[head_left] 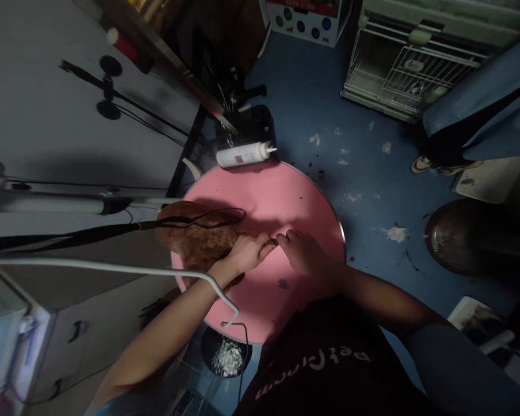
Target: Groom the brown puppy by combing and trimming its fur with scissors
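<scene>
A brown curly-haired dog [199,234] is on a round pink grooming table [251,190], toward its left side. Right beside the dog's body, my left hand [249,252] is closed, thumb and fingers pinched together and pointing right. My right hand [302,253] meets it from the other side, its fingers also closed. Between the fingertips of both hands shows a small dark thing [274,241], too small to make out. Over the dog hangs a black loop strap [190,221].
A white squeeze bottle [242,155] lies at the table's far edge beside a black tool holder [260,121]. A bent grey metal bar [156,267] crosses above my left forearm. A wire cage [416,69] and a person's legs [481,121] are at the right.
</scene>
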Tool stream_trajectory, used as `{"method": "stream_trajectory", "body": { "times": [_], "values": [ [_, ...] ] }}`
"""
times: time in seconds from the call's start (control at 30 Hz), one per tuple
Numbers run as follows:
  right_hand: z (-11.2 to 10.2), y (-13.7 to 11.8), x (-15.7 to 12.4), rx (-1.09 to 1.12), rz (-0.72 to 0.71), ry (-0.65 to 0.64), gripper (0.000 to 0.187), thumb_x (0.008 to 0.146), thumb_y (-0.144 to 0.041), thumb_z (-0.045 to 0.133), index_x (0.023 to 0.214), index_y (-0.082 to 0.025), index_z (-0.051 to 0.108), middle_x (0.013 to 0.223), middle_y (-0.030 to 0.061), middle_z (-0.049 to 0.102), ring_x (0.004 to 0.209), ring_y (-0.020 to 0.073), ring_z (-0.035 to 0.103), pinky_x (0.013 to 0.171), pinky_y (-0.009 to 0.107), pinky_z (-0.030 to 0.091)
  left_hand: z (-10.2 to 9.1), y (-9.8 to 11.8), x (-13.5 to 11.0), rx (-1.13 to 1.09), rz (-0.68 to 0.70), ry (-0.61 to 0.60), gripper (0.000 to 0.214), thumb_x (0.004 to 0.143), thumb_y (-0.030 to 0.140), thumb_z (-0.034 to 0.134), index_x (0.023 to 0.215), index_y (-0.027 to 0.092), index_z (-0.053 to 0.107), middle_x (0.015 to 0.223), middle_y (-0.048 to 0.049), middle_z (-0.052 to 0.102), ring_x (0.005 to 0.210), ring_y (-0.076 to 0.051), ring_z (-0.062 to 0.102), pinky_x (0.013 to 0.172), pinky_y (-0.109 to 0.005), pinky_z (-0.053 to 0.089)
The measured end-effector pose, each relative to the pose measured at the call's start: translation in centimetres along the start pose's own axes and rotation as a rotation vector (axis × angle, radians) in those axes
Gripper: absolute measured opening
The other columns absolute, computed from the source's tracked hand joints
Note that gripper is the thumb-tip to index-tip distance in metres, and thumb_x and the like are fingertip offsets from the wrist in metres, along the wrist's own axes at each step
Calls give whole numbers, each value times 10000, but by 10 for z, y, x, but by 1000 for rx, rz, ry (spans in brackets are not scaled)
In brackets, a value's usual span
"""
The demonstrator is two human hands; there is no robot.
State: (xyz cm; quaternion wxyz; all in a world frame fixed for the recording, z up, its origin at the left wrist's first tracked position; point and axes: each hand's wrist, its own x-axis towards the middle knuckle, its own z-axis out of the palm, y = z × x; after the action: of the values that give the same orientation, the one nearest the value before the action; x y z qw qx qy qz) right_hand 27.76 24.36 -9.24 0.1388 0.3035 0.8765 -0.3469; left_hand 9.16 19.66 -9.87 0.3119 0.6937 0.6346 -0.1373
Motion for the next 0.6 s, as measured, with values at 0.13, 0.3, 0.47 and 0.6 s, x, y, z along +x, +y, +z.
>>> {"method": "stream_trajectory", "body": {
  "times": [0.13,0.3,0.47,0.6],
  "values": [
    [0,1,3,-3,-25,5,335,975,-112,299,1162,-146,575,1065,159,640,952,267,640,754,347,511,-3,2,-4,87,-36,-52,318,968,406,415,956,170,628,737,-82,690,701,-237,656,592,-296,333],
    [9,7,9,93,-69,-7,286,989,-185,355,1171,-152,574,1029,132,686,926,265,678,737,337,507,0,-4,-11,66,-89,-62,320,969,383,422,981,152,643,802,-102,718,750,-245,675,626,-300,362],
    [27,9,15,400,87,54,310,976,-216,449,1273,-155,517,1111,127,695,1038,229,660,840,303,482,-13,-26,-20,-74,-140,150,324,949,387,441,1018,173,674,919,-87,736,814,-219,678,693,-283,419],
    [38,-4,24,651,49,88,277,961,-155,440,1218,-136,542,1101,124,694,1017,197,654,862,281,467,-17,-33,-33,-64,-235,216,347,942,408,447,1010,175,694,798,-70,728,695,-205,662,641,-283,424]
  ]
}}
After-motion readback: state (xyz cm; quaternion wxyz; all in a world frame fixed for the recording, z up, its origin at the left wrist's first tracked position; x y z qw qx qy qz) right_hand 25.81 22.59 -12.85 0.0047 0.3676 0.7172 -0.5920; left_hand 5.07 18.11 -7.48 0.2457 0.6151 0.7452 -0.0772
